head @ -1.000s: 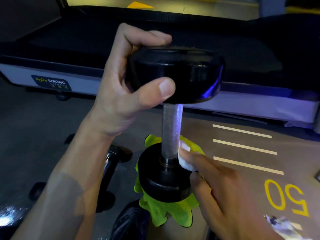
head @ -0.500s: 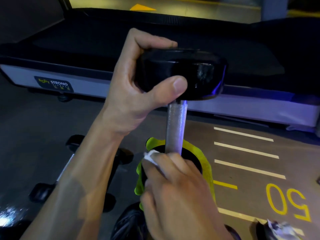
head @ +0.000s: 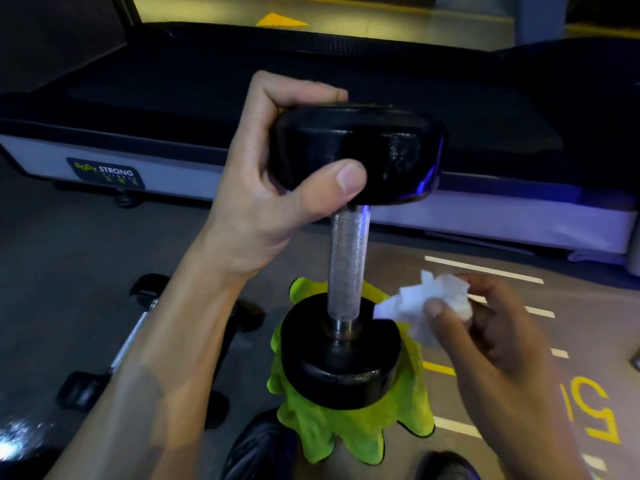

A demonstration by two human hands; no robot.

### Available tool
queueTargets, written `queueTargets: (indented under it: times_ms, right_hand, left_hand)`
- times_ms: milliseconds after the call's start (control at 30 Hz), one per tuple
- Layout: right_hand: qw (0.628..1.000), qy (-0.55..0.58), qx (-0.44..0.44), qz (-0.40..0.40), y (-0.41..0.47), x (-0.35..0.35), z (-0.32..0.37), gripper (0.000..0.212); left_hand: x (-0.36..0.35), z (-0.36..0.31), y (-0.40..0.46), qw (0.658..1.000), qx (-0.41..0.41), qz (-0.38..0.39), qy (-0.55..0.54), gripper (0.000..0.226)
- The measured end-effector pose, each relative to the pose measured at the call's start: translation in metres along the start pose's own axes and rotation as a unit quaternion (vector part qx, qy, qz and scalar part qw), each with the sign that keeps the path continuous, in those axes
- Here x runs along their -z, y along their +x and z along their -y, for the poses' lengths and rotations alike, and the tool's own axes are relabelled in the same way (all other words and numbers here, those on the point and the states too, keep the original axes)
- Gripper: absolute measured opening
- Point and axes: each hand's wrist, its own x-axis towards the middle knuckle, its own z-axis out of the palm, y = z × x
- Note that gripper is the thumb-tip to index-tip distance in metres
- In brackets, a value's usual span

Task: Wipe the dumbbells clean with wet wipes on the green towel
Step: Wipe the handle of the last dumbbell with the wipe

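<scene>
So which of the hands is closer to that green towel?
Right. The right hand, holding a wipe, hovers just beside the towel; the left hand grips the dumbbell's top end, well above it.

I see a dumbbell [head: 346, 261] with glossy black heads and a silver cross-hatched grip, a lime-green towel [head: 349, 431], a white wipe [head: 429, 303], and yellow and white markings on the brown floor [head: 519, 341].
</scene>
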Motion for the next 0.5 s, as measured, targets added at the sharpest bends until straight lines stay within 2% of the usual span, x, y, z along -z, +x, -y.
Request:
queueTargets:
  times_ms: [33, 100, 200, 300, 367, 400, 500]
  right_hand:
    - [1.000, -0.017, 0.003, 0.003, 0.003, 0.002, 0.002, 0.014]
    - [0.999, -0.032, 0.014, 0.019, 0.009, 0.002, 0.003, 0.024]
    - [1.000, 0.001, 0.019, 0.023, 0.021, 0.004, 0.000, 0.026]
    - [0.991, 0.108, -0.070, 0.041, 0.031, -0.003, 0.003, 0.026]
    - [0.971, 0.189, -0.141, 0.037, 0.038, -0.011, 0.003, 0.031]
    - [0.959, 0.224, -0.165, 0.043, 0.042, -0.012, 0.001, 0.027]
    - [0.946, 0.255, -0.170, 0.109, 0.047, -0.017, 0.003, 0.030]
  left_hand:
    - [0.000, -0.001, 0.000, 1.000, 0.000, -0.001, -0.002, 0.059]
    - [0.000, -0.002, 0.000, 1.000, 0.002, -0.003, -0.005, 0.059]
    - [0.000, -0.002, 0.000, 1.000, 0.005, -0.003, -0.007, 0.056]
    - [-0.001, -0.002, -0.001, 1.000, 0.007, -0.002, -0.009, 0.055]
    - [-0.002, -0.002, 0.000, 1.000, 0.009, -0.001, -0.011, 0.057]
    - [-0.003, -0.002, 0.001, 1.000, 0.009, 0.000, -0.011, 0.060]
    - [-0.003, -0.001, 0.002, 1.000, 0.004, 0.008, -0.013, 0.069]
